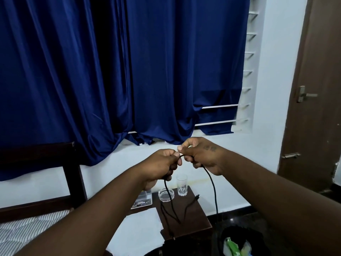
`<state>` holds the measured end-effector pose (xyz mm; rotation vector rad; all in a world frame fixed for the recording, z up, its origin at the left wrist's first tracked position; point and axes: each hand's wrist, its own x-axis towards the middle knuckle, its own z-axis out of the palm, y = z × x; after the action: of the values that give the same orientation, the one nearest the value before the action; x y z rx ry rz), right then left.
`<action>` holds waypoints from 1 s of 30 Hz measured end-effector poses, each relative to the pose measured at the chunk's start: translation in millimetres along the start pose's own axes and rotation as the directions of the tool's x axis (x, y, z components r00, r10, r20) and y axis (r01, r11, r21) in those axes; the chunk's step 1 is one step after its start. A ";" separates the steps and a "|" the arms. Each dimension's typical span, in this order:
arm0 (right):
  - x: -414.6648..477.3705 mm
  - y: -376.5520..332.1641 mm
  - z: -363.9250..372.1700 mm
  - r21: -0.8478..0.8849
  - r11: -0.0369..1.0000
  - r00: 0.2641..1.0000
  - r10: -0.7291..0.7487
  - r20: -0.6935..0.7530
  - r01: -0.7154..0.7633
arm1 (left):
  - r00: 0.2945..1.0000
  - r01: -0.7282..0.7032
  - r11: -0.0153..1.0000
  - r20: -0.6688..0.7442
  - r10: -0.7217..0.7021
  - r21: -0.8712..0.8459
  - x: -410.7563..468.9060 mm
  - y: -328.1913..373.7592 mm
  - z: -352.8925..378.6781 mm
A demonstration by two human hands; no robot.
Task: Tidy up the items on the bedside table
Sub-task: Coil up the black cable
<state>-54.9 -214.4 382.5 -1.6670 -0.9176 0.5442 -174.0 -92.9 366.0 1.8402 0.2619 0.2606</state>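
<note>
Both my hands are raised in front of the blue curtain, close together. My left hand point(160, 164) grips a black cable point(213, 189), and my right hand point(200, 154) pinches the same cable a short way along. Strands of the cable hang down from both hands. One strand drops past the right side of the dark brown bedside table point(195, 218), the others trail onto its top. A cable plug point(197, 196) lies near the table's right edge.
On the table stand a clear drinking glass point(182, 185), a glass ashtray point(166, 194), a small box point(143, 200) and white paper point(142, 224). A black bin point(239, 239) with wrappers sits below right. Dark bed frame point(73, 174) at left, brown door point(313, 89) at right.
</note>
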 end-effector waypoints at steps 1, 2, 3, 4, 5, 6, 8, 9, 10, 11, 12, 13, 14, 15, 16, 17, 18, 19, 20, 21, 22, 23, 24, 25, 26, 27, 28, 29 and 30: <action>1.1 0.4 -3.4 0.001 1.000 1.000 0.000 -0.008 0.000 | 1.000 0.005 1.000 0.005 -0.005 -0.001 -1.3 -1.1 -1.3; 1.8 0.9 -8.2 0.004 1.000 1.000 -0.001 -0.022 0.001 | 1.000 0.010 1.000 0.006 -0.010 -0.002 -2.6 -2.1 -2.7; 2.1 1.9 -13.4 0.004 1.000 0.999 -0.003 -0.037 0.003 | 1.000 0.014 1.000 0.002 -0.014 -0.004 -3.1 -3.8 -4.7; 2.1 3.3 -18.9 -0.007 1.000 0.999 -0.007 -0.051 0.006 | 1.000 0.016 1.000 -0.007 -0.016 -0.003 -3.5 -5.4 -7.1; 1.7 4.8 -23.7 -0.035 0.999 0.998 -0.012 -0.060 0.010 | 1.000 0.016 1.000 -0.018 -0.016 0.001 -3.4 -7.0 -9.3; 1.0 6.2 -26.8 -0.077 0.997 0.998 -0.020 -0.057 0.015 | 0.999 0.014 1.000 -0.029 -0.014 0.007 -3.3 -8.4 -11.2; -0.9 7.2 -25.2 -0.157 0.987 0.999 -0.033 -0.008 0.031 | 0.999 0.008 1.000 -0.043 -0.008 0.019 -1.9 -9.4 -12.2; -1.6 6.7 -20.9 -0.182 0.982 0.999 -0.040 0.027 0.045 | 0.999 0.003 1.000 -0.047 -0.002 0.025 -0.5 -9.1 -11.2; -1.8 6.2 -15.9 -0.205 0.977 0.997 -0.054 0.057 0.065 | 0.999 -0.002 1.000 -0.049 0.004 0.030 1.0 -8.0 -9.3; -2.0 5.4 -11.3 -0.226 0.970 0.994 -0.077 0.078 0.093 | 0.999 -0.006 0.999 -0.049 0.008 0.034 2.6 -6.8 -7.2; -1.6 4.9 -8.5 -0.242 0.963 0.991 -0.104 0.088 0.123 | 0.999 -0.007 0.999 -0.050 0.008 0.038 3.9 -5.3 -5.7; -0.7 4.8 -7.5 -0.248 0.958 0.988 -0.128 0.086 0.145 | 0.999 -0.005 0.999 -0.049 0.007 0.040 5.0 -4.2 -5.0; 0.5 5.5 -8.9 -0.250 0.955 0.987 -0.141 0.082 0.158 | 0.999 -0.002 0.999 -0.045 0.004 0.043 5.4 -3.5 -5.1; 1.2 6.3 -11.3 -0.249 0.956 0.987 -0.141 0.080 0.156 | 0.999 -0.001 0.999 -0.036 0.003 0.048 5.4 -3.4 -6.1; 1.6 7.7 -14.4 -0.247 0.958 0.988 -0.129 0.080 0.145 | 1.000 0.001 0.999 -0.029 0.001 0.053 5.0 -3.4 -7.6; 1.1 9.0 -17.6 -0.244 0.961 0.990 -0.114 0.080 0.130 | 1.000 0.003 0.998 -0.025 -0.002 0.058 4.5 -3.7 -9.2; 1.0 10.4 -20.6 -0.244 0.963 0.992 -0.100 0.081 0.117 | 1.000 0.007 0.998 -0.024 -0.005 0.060 4.1 -3.8 -10.8; 0.9 11.1 -22.3 -0.246 0.964 0.993 -0.088 0.081 0.105 | 1.000 0.008 0.998 -0.026 -0.007 0.060 4.1 -4.3 -11.7; 1.1 11.4 -22.7 -0.249 0.964 0.993 -0.080 0.084 0.098 | 1.000 0.009 0.998 -0.027 -0.008 0.059 4.5 -4.4 -11.6; 1.6 10.9 -21.5 -0.246 0.965 0.993 -0.075 0.089 0.095 | 1.000 0.008 0.998 -0.030 -0.006 0.057 5.6 -4.5 -11.0; 2.4 10.1 -19.4 -0.238 0.966 0.992 -0.076 0.098 0.098 | 1.000 0.005 0.999 -0.031 -0.003 0.054 6.8 -4.0 -9.8; 3.4 9.3 -16.8 -0.229 0.967 0.990 -0.086 0.110 0.110 | 1.000 -0.002 0.999 -0.031 0.003 0.051 8.1 -3.5 -8.2; 4.7 8.8 -14.2 -0.226 0.965 0.987 -0.106 0.124 0.132 | 1.000 -0.009 0.999 -0.029 0.010 0.047 9.2 -2.9 -6.7; 6.0 8.4 -11.9 -0.227 0.961 0.983 -0.129 0.134 0.157 | 1.000 -0.014 0.999 -0.027 0.015 0.047 10.0 -2.1 -6.0; 6.8 8.2 -11.1 -0.226 0.958 0.980 -0.148 0.136 0.176 | 1.000 -0.017 0.999 -0.024 0.018 0.048 10.2 -1.0 -6.2; 7.0 8.1 -11.6 -0.219 0.958 0.978 -0.160 0.131 0.186 | 1.000 -0.018 0.998 -0.018 0.019 0.054 10.0 -0.2 -7.1; 7.4 8.7 -13.8 -0.209 0.959 0.979 -0.167 0.120 0.190 | 1.000 -0.019 0.998 -0.012 0.020 0.062 9.5 0.6 -8.9; 7.7 9.6 -16.7 -0.201 0.961 0.980 -0.170 0.106 0.188 | 1.000 -0.018 0.997 -0.010 0.019 0.072 8.9 1.0 -11.2; 7.8 10.7 -20.1 -0.197 0.963 0.981 -0.169 0.093 0.184 | 1.000 -0.016 0.997 -0.011 0.017 0.079 8.3 1.2 -13.7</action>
<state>-32.1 -221.1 379.0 -1.7355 -1.1985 0.4033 -170.3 -78.2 371.3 1.9205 0.2684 0.2753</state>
